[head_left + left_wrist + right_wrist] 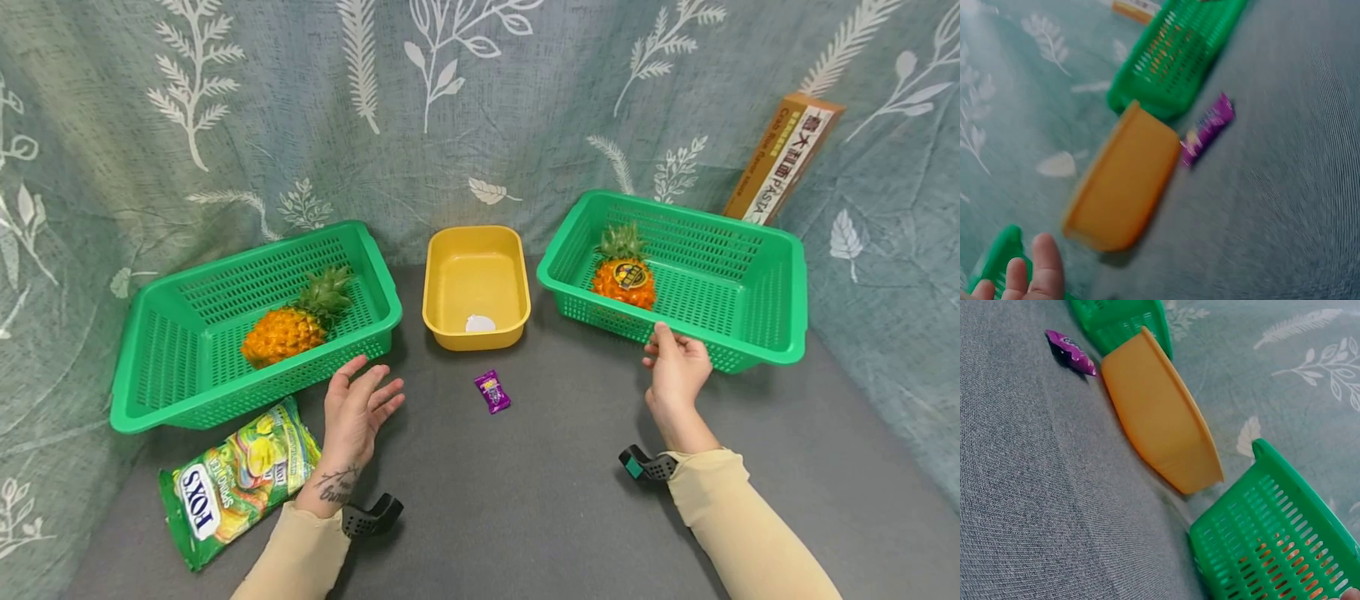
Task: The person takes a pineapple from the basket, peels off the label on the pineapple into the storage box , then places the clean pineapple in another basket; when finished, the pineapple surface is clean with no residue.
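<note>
My left hand (362, 408) hovers just in front of the left green basket (187, 404), fingers spread and holding nothing. Inside that basket lies an orange pineapple (283, 335) with green leaves. My right hand (678, 371) pinches the front rim of the right green basket (757, 337), thumb and curled fingers at its edge. A second pineapple (624, 282), bearing a dark round label, sits in this basket. Fingertips (1350, 594) show at the corner of the right wrist view, against the basket wall. Between both baskets stands a yellow bin (477, 340) with a white patch inside.
A small purple packet (492, 392) lies in front of the yellow bin. Beside my left forearm is a green FOX'S bag (240, 479). The brown pasta box (783, 158) leans on the patterned curtain (480, 125) behind the right basket. Everything rests on grey cloth (525, 500).
</note>
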Motion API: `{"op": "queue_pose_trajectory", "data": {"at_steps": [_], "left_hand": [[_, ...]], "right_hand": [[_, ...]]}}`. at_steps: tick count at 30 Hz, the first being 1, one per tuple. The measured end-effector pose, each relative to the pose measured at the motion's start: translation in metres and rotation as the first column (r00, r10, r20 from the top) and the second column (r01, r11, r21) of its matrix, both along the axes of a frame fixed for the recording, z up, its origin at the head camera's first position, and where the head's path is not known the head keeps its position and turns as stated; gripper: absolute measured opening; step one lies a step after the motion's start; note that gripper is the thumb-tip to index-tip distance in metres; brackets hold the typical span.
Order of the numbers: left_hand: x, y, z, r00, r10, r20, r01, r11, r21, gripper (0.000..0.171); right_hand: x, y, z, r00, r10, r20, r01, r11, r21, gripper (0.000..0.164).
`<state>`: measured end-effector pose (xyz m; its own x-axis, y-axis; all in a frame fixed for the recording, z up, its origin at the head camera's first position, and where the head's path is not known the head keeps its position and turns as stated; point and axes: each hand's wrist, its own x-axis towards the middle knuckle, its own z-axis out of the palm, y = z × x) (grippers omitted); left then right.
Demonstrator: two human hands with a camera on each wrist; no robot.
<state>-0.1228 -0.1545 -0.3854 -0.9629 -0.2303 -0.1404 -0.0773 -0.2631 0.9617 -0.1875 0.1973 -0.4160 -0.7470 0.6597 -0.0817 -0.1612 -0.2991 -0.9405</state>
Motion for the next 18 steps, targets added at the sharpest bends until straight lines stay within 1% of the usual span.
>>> {"op": "queue_pose_trajectory", "data": {"at_steps": [1,3,6,8,11,13,15,18], "left_hand": [[-0.003,0.001,-0.005,1.000,0.021,0.012,-0.021,1.000,0.011,0.054],[-0.010,0.001,-0.014,0.998,0.068,0.010,-0.068,0.997,0.025,0.059],[-0.019,0.001,-0.023,0.988,0.153,-0.029,-0.152,0.988,0.036,0.060],[-0.024,0.001,-0.027,0.975,0.212,-0.061,-0.210,0.977,0.037,0.058],[-0.029,0.000,-0.031,0.951,0.291,-0.102,-0.286,0.956,0.064,0.052],[-0.032,-0.001,-0.031,0.936,0.329,-0.125,-0.320,0.943,0.089,0.046],[-0.034,-0.002,-0.031,0.922,0.359,-0.145,-0.345,0.932,0.115,0.042],[-0.037,-0.004,-0.029,0.908,0.386,-0.160,-0.369,0.921,0.126,0.037]], "right_hand": [[0.000,0.000,0.000,1.000,0.000,0.000,0.000,1.000,-0.002,0.013],[0.000,0.000,0.000,1.000,0.001,0.001,-0.001,1.000,-0.001,0.013],[0.000,0.000,0.000,1.000,-0.001,-0.002,0.001,1.000,-0.002,0.013],[-0.001,0.000,0.000,1.000,-0.002,0.000,0.002,1.000,0.000,0.013],[-0.001,0.000,0.000,1.000,-0.001,0.004,0.001,1.000,0.000,0.013],[-0.001,0.000,0.000,1.000,0.001,0.005,-0.001,1.000,-0.004,0.014],[-0.001,0.000,0.000,1.000,0.001,0.002,-0.001,1.000,-0.009,0.014],[-0.001,0.000,0.000,1.000,-0.005,0.000,0.005,1.000,-0.011,0.014]]}}
